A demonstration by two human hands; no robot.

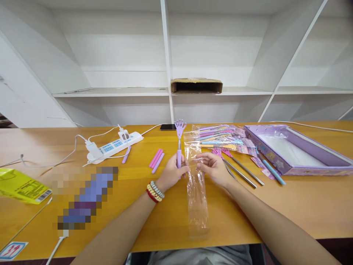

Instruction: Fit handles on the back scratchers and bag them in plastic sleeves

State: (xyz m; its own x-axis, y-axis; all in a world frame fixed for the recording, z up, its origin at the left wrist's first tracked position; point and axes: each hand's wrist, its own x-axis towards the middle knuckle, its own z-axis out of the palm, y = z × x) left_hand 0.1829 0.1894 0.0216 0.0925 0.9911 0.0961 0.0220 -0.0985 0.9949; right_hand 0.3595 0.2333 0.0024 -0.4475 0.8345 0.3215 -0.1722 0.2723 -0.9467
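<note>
My left hand (173,171) is closed round the lilac handle of a back scratcher (180,131), which stands upright with its claw-shaped head at the top. Just to the right, my right hand (211,166) pinches the edge of a long clear plastic bag (197,206) that hangs down toward the table's front edge. The left fingertips are close to the bag; I cannot tell whether they touch it. Beyond my right hand lie pink-headed back scratchers (239,170) with bare metal rods. Several bagged back scratchers (217,137) are piled behind them.
A purple display box (292,170) stands at the right, with a blue handle (271,171) beside it. Pink and lilac handle sleeves (156,159) lie left of my hands. Farther left are a power strip (114,146) with cables and a yellow packet (23,186). A phone (167,127) lies at the back.
</note>
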